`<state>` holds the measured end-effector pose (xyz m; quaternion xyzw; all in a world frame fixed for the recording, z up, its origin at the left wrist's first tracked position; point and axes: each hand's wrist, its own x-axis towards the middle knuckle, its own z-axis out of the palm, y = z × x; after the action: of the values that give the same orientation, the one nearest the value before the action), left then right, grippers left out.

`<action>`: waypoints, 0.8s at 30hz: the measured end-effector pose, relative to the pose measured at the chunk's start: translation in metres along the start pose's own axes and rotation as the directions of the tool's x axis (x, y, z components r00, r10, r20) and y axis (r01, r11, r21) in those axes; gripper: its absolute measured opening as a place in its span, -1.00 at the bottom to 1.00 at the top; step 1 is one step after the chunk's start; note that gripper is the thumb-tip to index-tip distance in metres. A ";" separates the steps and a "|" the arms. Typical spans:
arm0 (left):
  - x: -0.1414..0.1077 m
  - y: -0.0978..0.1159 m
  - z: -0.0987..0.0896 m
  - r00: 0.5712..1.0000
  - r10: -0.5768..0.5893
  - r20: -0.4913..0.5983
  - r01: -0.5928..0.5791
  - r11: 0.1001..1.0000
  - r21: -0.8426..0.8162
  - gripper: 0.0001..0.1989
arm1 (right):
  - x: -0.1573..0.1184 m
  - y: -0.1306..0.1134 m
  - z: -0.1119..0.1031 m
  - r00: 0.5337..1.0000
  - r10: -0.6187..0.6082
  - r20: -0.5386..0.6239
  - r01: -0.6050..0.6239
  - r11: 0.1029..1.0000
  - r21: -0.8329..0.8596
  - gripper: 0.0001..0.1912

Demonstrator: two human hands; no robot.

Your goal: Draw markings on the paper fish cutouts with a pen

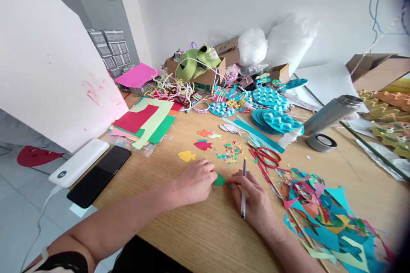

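Green cutout [219, 179] between your hands | left hand [198, 181] grips its 9 o'clock edge | right hand [254, 198] holds pen [244, 192] tucked, likely freeing fingertips for 3 o'clock end | two-sided hold probably steadies it

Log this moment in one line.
Left hand: touching green paper cutout | Right hand: holding pen, touching cutout | Near: yellow paper fish, scissors
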<state>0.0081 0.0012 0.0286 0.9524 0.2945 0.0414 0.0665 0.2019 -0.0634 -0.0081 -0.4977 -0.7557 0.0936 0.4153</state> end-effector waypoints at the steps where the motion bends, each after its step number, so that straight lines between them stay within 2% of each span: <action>1: 0.005 -0.005 -0.001 1.000 0.001 -0.011 -0.001 1.000 0.001 -0.88 | 0.000 -0.001 -0.001 1.000 0.004 -0.028 -0.003 1.000 0.011 -0.82; 6: 0.046 -0.035 -0.008 0.995 -0.034 -0.090 0.041 0.996 0.085 -0.76 | 0.003 -0.004 -0.005 0.991 0.005 -0.137 -0.002 1.000 0.015 -0.82; 11: 0.077 -0.048 -0.002 0.998 0.024 -0.056 -0.012 0.979 0.204 -0.75 | 0.004 -0.006 -0.007 0.990 -0.016 -0.138 0.019 1.000 0.017 -0.80; 17: 0.089 -0.044 0.004 0.996 0.094 0.005 -0.092 0.960 0.266 -0.78 | 0.005 -0.008 -0.007 0.988 -0.022 -0.154 0.026 0.999 0.027 -0.79; 22: 0.093 -0.041 0.005 0.996 0.090 0.014 -0.090 0.960 0.267 -0.88 | 0.004 -0.008 -0.006 0.987 -0.001 -0.160 0.007 0.999 0.036 -0.80; 24: 0.090 -0.040 -0.004 0.997 0.072 0.003 -0.070 0.965 0.251 -0.78 | 0.002 -0.006 -0.006 0.986 0.023 -0.166 -0.016 0.999 0.042 -0.80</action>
<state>0.0598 0.0852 0.0298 0.9630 0.2632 0.0090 -0.0571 0.2013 -0.0660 0.0001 -0.5026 -0.7113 0.0711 0.4862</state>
